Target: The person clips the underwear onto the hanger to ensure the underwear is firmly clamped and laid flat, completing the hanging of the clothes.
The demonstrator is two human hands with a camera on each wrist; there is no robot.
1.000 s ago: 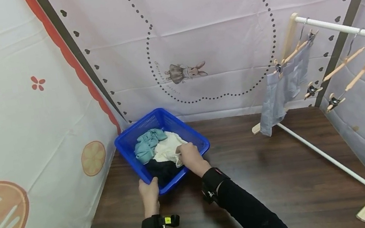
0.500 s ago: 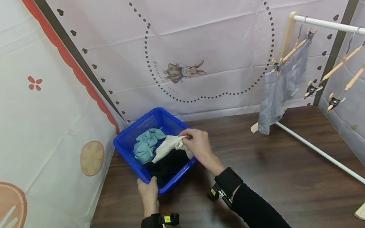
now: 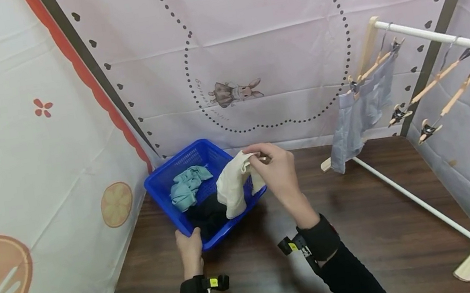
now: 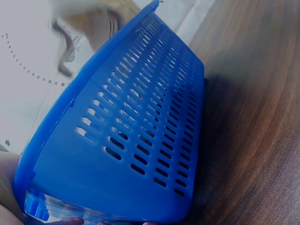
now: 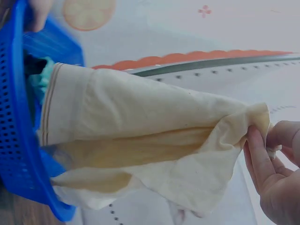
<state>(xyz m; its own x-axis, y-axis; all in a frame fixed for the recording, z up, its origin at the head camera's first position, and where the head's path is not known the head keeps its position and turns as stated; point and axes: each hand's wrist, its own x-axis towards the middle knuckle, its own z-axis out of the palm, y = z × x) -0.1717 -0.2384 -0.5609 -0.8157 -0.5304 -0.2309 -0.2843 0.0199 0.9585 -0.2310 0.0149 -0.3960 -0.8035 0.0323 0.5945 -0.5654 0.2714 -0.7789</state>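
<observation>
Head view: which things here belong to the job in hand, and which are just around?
Job in hand:
cream cloth, pinched by the right hand
basket, gripped by the left hand
teal cloth and black cloth, inside it
probably rack and hangers, since grey cloth hangs there

Just around:
backdrop
table
wrist bands

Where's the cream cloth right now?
In the head view, the cream cloth hangs from the right hand, over the right side of the blue basket.

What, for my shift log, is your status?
Left hand grips blue basket. Right hand pinches cream cloth. Cream cloth hangs, lower end over blue basket. Nothing visibly in the way.
</observation>
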